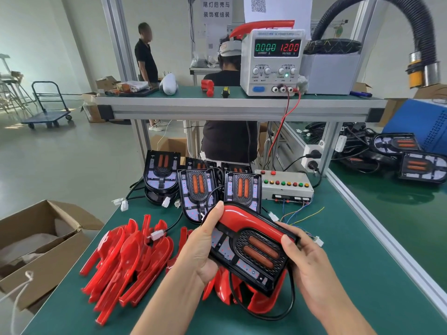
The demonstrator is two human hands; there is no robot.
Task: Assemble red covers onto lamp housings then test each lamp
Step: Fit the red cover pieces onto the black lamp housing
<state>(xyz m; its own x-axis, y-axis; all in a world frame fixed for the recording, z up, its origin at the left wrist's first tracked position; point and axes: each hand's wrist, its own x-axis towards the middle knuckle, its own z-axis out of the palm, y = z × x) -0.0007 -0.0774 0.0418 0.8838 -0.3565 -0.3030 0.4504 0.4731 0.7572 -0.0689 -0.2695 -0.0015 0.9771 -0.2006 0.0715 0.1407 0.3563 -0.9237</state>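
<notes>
Both the left hand point(202, 245) and right hand point(306, 259) clamp a lamp housing point(251, 252) with its red cover point(246, 220) above the green bench point(350, 262); loose red covers point(125, 259) heap left; bare housings point(199, 189) and button box point(285, 184) crowd behind.

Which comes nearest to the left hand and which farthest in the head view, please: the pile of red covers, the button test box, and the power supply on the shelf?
From the left hand:
1. Pile of red covers, on the mat just to its left.
2. Button test box, farther back on the right of the bench.
3. Power supply, up on the shelf, farthest.
</notes>
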